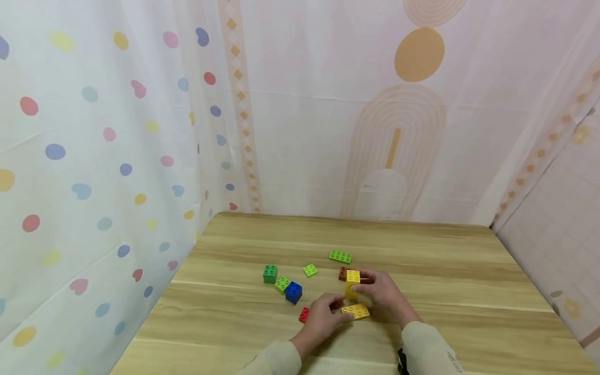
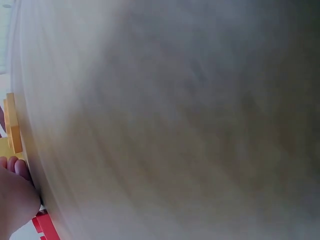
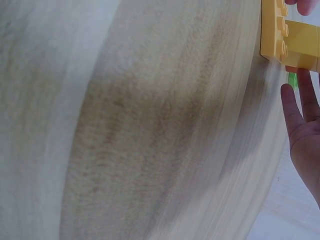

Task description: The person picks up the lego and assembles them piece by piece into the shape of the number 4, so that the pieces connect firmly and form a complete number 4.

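Observation:
My right hand (image 1: 383, 289) holds a tall yellow block stack (image 1: 353, 284) upright between thumb and fingers. In the right wrist view the stack (image 3: 302, 44) stands just behind a flat orange-yellow brick (image 3: 270, 30) with its studs up. My left hand (image 1: 322, 316) is at the left end of that flat brick (image 1: 358, 311), its thumb overlapping the end in the head view. The left fingers (image 2: 21, 169) are bent near the foot of the stack; whether they grip anything I cannot tell. A red brick (image 1: 304, 314) lies beside the left hand, partly hidden by it.
Left of the hands are a blue brick (image 1: 293, 292), a lime brick (image 1: 282, 284) against it and a green brick (image 1: 270, 274). Farther back lie a small lime plate (image 1: 310, 270) and a longer one (image 1: 340, 256). A brown brick (image 1: 344, 273) sits behind the yellow stack. Curtains border the wooden table (image 1: 445, 260).

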Demonstrator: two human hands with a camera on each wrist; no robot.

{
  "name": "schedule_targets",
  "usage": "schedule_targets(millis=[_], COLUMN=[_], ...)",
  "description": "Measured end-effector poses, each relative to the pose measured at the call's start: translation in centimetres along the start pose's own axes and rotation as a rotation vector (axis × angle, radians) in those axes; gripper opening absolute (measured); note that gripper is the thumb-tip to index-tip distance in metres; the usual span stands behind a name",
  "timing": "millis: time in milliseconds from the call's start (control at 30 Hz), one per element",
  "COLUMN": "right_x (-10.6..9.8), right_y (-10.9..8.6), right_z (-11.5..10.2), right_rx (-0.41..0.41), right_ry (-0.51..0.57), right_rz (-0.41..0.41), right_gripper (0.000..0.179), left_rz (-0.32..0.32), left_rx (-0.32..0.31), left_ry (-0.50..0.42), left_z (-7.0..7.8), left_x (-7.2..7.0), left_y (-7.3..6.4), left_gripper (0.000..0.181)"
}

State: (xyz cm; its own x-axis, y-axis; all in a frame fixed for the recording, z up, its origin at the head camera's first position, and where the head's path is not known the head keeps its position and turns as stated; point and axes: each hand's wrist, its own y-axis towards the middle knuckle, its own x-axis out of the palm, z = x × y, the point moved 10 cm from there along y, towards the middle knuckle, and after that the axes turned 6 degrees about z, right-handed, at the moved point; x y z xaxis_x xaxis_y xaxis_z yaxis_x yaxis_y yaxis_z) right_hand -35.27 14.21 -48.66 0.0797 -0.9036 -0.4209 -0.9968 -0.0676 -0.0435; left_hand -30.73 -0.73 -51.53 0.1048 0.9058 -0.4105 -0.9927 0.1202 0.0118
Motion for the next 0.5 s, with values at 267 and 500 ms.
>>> schedule_targets(millis=[267, 500], right_x=[0.08, 0.17], right_y=[0.04, 0.18], right_z=[0.13, 0.41], right_rx=[-0.009, 0.008], right_ry=[-0.006, -0.004], right_rz=[-0.003, 0.001], right_gripper=[0.038, 0.038], left_rz=[-0.068, -0.078], left_rx=[0.058, 0.109], left_ry=[0.074, 0.128], left_z=[0.27, 0.5], left_x=[0.42, 0.68], left_y=[0.16, 0.24], left_gripper=[0.042, 0.042])
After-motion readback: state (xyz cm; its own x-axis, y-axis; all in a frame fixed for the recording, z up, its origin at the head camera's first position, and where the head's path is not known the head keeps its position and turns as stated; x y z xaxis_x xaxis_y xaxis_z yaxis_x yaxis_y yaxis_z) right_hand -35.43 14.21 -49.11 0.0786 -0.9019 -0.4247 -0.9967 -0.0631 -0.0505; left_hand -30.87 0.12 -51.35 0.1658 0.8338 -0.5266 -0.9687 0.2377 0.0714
